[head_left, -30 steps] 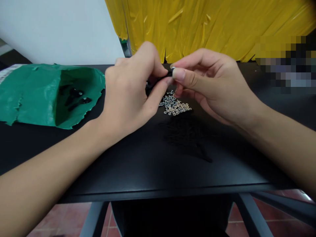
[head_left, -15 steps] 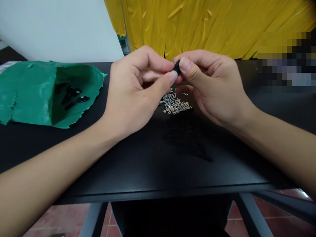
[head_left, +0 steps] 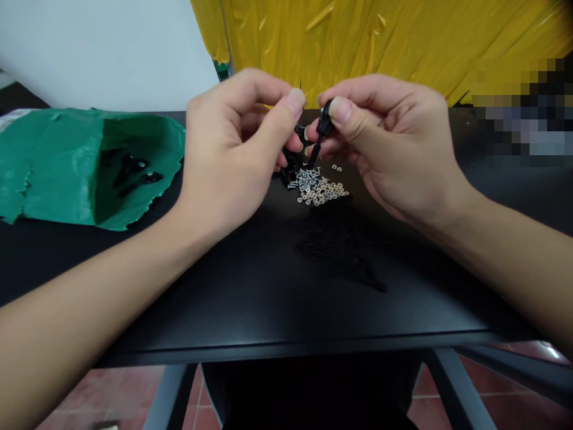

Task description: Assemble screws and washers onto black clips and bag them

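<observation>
Between thumb and forefinger, my right hand [head_left: 394, 134] pinches a small black plastic part [head_left: 323, 126] with a narrow stem pointing down. My left hand [head_left: 237, 143] is just left of that part, apart from it, thumb and forefinger pressed together; whatever may be between them is hidden. Beneath the hands lie a pile of small silver screws [head_left: 307, 178] and a cluster of nuts [head_left: 324, 194]. Other black pieces [head_left: 292, 164] show partly behind my left fingers. Closer to me is a heap of thin black parts [head_left: 340, 245], hard to make out against the tabletop.
A torn-open green plastic bag [head_left: 54, 167] with black parts [head_left: 132, 170] inside lies on the left of the black table [head_left: 250, 304]. Yellow plastic sheeting [head_left: 380, 48] hangs behind, next to a white panel [head_left: 102, 48]. The table's front edge runs below my forearms.
My hands have moved apart; the left has come off the black part and shifted left and up. The part stays in my right hand, its stem now visible.
</observation>
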The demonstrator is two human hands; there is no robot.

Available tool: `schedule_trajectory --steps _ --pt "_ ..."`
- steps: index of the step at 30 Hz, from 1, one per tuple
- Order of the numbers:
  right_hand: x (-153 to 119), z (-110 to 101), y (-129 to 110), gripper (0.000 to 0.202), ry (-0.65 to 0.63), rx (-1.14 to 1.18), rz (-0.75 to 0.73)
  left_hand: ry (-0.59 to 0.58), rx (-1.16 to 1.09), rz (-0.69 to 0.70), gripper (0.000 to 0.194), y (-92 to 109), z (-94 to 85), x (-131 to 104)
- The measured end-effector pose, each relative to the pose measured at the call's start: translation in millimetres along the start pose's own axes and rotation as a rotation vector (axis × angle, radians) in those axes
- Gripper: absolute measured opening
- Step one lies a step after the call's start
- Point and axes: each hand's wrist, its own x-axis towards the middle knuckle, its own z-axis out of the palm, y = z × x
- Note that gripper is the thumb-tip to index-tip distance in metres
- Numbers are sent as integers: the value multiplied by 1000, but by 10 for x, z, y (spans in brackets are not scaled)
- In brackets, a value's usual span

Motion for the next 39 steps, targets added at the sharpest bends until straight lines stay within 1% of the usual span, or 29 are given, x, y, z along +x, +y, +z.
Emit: schedule_trajectory --steps 3,5,7,9,12,15,18,21,24,29,32,34,36,39 --pt "-17 10 -8 10 -23 10 -2 -79 -123 -160 16 -6 -17 14" --pt "-21 7 -11 11 -47 26 -3 -138 -198 -236 16 -12 -21 10" --pt "-19 1 -9 12 -61 46 -13 -168 -236 -266 15 -16 -23 0" --pt "-15 -2 -4 10 -71 60 -25 -172 -271 -279 12 -15 -26 -7" --pt "-15 -1 0 8 -85 56 -4 -179 -301 -301 11 -8 -38 -5" --pt "-20 -10 -9 9 -115 79 41 -205 -325 -340 12 -9 -56 11" --pt "-24 -39 -19 11 -144 118 133 -238 -358 -377 11 -31 -76 30" --pt "-26 -75 -12 15 -181 156 195 -274 -381 -402 11 -69 -96 49" --pt "-20 -105 14 15 -185 183 201 -299 -384 -420 11 -99 -113 67" --pt "1 -142 49 24 -195 173 242 -321 -432 -477 8 -109 -138 76" --pt "4 -150 53 20 -205 198 234 -320 -407 -503 13 -88 -153 66" --pt "2 -146 53 18 -217 219 220 -307 -346 -484 19 -65 -165 58" --pt "1 -137 53 17 -224 235 211 -294 -281 -432 22 -44 -180 52" --pt "9 -129 57 22 -226 262 242 -290 -233 -373 17 -32 -207 55"
